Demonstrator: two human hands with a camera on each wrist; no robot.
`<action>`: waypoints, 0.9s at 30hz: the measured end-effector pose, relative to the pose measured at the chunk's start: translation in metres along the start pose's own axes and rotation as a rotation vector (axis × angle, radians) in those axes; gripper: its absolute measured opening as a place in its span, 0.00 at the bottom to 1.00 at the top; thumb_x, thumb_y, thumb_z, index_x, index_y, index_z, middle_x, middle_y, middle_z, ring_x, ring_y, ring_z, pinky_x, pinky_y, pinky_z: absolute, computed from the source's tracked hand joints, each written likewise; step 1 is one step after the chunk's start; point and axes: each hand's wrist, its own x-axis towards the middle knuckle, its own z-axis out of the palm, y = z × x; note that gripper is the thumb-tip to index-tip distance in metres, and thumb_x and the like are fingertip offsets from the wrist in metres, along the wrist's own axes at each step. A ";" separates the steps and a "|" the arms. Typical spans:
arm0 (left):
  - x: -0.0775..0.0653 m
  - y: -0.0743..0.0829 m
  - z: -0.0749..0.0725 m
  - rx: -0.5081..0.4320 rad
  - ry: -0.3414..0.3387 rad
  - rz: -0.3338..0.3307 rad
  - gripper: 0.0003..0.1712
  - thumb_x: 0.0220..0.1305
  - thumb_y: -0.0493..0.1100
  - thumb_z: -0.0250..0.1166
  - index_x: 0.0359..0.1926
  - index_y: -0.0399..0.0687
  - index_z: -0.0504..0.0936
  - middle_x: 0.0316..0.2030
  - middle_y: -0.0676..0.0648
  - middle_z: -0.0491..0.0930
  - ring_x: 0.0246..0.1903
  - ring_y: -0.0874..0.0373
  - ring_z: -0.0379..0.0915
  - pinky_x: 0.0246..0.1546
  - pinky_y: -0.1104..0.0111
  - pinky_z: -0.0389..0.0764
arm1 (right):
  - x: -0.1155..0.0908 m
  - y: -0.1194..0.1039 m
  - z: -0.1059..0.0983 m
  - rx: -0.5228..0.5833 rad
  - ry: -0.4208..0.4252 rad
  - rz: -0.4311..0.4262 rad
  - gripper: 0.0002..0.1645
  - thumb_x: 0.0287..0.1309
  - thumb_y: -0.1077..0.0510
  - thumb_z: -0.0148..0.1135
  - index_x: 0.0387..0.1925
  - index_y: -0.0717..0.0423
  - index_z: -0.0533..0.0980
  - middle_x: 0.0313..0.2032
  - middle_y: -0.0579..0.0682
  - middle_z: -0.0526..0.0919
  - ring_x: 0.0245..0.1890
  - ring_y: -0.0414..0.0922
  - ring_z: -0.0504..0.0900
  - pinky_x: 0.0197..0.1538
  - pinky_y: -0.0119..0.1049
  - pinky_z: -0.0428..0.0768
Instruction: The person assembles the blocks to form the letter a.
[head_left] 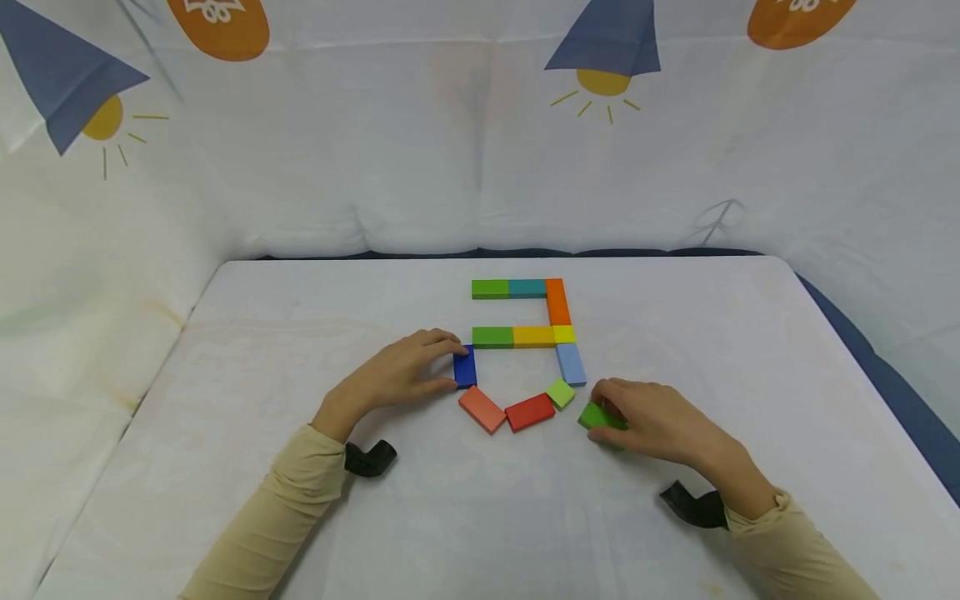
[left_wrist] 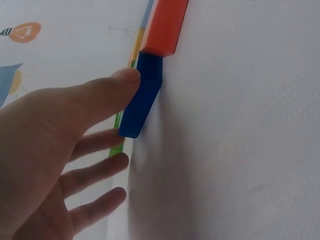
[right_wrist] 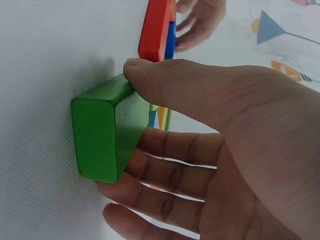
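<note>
Beige sleeves (head_left: 262,517) extend over the white worktop (head_left: 480,517). The right hand (head_left: 652,417) grips a bright green block (right_wrist: 95,140) between thumb and fingers, partway from the worktop's middle toward its right edge; that block is rectangular, smooth-faced, its edges slightly softened. The left hand (head_left: 397,367), fingers loosely extended, touches a glossy dark blue block (head_left: 465,370) farther from the right edge. A coral block (head_left: 482,409), a red block (head_left: 529,412) and a small lime block (head_left: 560,393) curve between them; teal (head_left: 527,288) and orange (head_left: 558,302) blocks lie nearer the far edge.
</note>
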 end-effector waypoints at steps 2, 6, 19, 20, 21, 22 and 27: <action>0.000 0.000 -0.001 0.005 0.010 0.022 0.26 0.58 0.53 0.67 0.57 0.54 0.76 0.58 0.52 0.72 0.60 0.57 0.67 0.60 0.59 0.71 | 0.000 0.000 0.001 0.000 0.005 0.010 0.18 0.49 0.46 0.70 0.39 0.48 0.75 0.24 0.37 0.72 0.24 0.33 0.67 0.26 0.26 0.67; -0.001 -0.001 -0.002 0.004 0.039 0.065 0.29 0.55 0.53 0.69 0.58 0.54 0.76 0.59 0.50 0.72 0.60 0.57 0.66 0.60 0.58 0.71 | 0.001 0.000 0.003 -0.005 0.006 0.019 0.19 0.49 0.46 0.70 0.40 0.48 0.75 0.25 0.36 0.72 0.24 0.33 0.67 0.27 0.25 0.68; 0.001 -0.002 0.004 0.054 0.010 -0.032 0.32 0.56 0.58 0.67 0.61 0.54 0.74 0.56 0.51 0.74 0.57 0.57 0.69 0.56 0.58 0.72 | 0.003 0.001 0.003 -0.004 0.005 0.024 0.20 0.49 0.46 0.70 0.41 0.49 0.76 0.24 0.36 0.72 0.24 0.33 0.68 0.27 0.26 0.68; 0.001 -0.003 0.004 0.051 0.012 -0.028 0.32 0.56 0.58 0.67 0.61 0.54 0.74 0.56 0.51 0.74 0.57 0.57 0.68 0.56 0.58 0.72 | 0.003 0.001 0.003 -0.002 0.004 0.023 0.20 0.49 0.46 0.70 0.41 0.49 0.76 0.24 0.36 0.72 0.24 0.33 0.68 0.27 0.26 0.68; 0.001 -0.003 0.004 0.046 0.014 -0.020 0.32 0.56 0.58 0.67 0.61 0.54 0.74 0.57 0.51 0.73 0.58 0.57 0.68 0.56 0.58 0.72 | 0.004 0.001 0.003 -0.001 0.005 0.021 0.20 0.49 0.46 0.70 0.41 0.49 0.76 0.24 0.37 0.72 0.24 0.33 0.68 0.27 0.26 0.68; 0.001 -0.003 0.004 0.039 0.018 -0.010 0.33 0.55 0.57 0.68 0.61 0.55 0.74 0.57 0.52 0.73 0.58 0.57 0.67 0.57 0.58 0.71 | 0.004 0.001 0.002 -0.001 0.004 0.024 0.20 0.49 0.46 0.70 0.41 0.49 0.76 0.24 0.36 0.72 0.24 0.34 0.68 0.27 0.26 0.68; 0.003 -0.002 0.005 -0.014 0.037 0.118 0.32 0.50 0.56 0.72 0.58 0.58 0.77 0.60 0.50 0.70 0.62 0.55 0.60 0.59 0.55 0.67 | 0.004 0.001 0.001 -0.003 0.006 0.025 0.20 0.49 0.46 0.70 0.41 0.49 0.76 0.25 0.36 0.73 0.25 0.34 0.68 0.27 0.26 0.69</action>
